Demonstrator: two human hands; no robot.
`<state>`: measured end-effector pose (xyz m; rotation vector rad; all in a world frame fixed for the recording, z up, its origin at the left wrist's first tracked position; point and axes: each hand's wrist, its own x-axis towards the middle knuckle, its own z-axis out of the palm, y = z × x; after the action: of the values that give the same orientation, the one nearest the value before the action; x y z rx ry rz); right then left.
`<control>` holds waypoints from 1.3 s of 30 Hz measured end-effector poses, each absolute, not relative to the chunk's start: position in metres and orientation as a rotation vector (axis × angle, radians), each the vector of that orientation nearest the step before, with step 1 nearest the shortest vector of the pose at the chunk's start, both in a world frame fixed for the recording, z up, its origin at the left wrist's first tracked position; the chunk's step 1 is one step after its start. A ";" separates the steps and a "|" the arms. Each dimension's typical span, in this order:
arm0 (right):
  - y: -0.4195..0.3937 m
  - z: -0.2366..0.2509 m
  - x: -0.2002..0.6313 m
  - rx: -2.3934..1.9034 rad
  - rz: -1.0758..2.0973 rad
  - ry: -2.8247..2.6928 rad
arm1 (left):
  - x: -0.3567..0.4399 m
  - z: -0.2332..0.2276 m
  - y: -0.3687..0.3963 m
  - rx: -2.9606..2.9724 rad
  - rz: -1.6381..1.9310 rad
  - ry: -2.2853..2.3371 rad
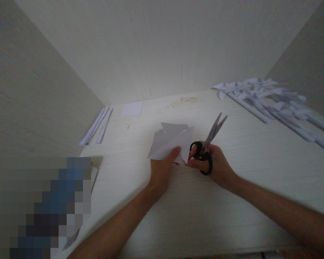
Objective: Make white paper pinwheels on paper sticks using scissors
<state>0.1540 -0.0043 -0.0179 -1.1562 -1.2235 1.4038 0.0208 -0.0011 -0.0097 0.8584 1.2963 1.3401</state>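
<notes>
One folded white paper [170,143], creased into pointed flaps, sits mid-table, pinched by the left hand [162,169]. The right hand [216,165] grips one pair of scissors [208,145], blades slightly apart. Three paper strips [96,126] lie far left.

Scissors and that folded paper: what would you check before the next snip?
1. Left hand pinches the folded paper: ok.
2. Right hand has fingers through the scissors handles: ok.
3. Blades slightly apart, pointing away from the person: ok.
4. Blades on the paper: not ok, they are beside it.
5. Left hand's fingers out of the blades' path: ok.
6. Cut line marked: cannot tell.
</notes>
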 end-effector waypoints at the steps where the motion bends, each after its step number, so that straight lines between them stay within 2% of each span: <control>1: -0.004 -0.018 0.153 -1.170 1.395 -1.217 | 0.021 -0.011 -0.001 0.873 1.341 1.295; 26: -0.004 -0.018 0.151 -1.272 1.267 -1.131 | 0.023 -0.012 -0.006 1.002 1.210 1.346; 33: -0.006 -0.008 0.162 -1.198 1.368 -1.562 | 0.008 -0.008 0.012 0.689 1.436 1.230; 39: -0.012 -0.008 0.164 -1.390 1.435 -1.885 | -0.006 0.004 0.022 0.602 1.504 1.077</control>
<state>0.1639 -0.0120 -0.0078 -1.3904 -1.8853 1.4353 -0.0059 0.0222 0.0040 0.6024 1.0768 1.5037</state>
